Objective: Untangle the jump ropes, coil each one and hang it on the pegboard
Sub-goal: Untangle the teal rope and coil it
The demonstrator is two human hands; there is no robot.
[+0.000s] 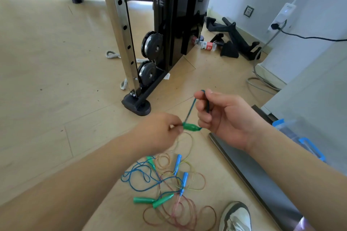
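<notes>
Currently, my left hand [159, 133] pinches one end of a green handle [190, 127] between thumb and fingertips. My right hand [223, 116] is curled around the blue cord [191, 108] that runs up from that handle. The cord loops over the top of my index finger. Both hands are raised above the floor [56, 99], close together. The other ropes [160, 182] lie directly below in a loose tangle of blue, pink and yellow cords. Two green handles [144, 200] and two blue handles [177, 162] lie among them. My shoe [236, 217] stands just beside the tangle.
</notes>
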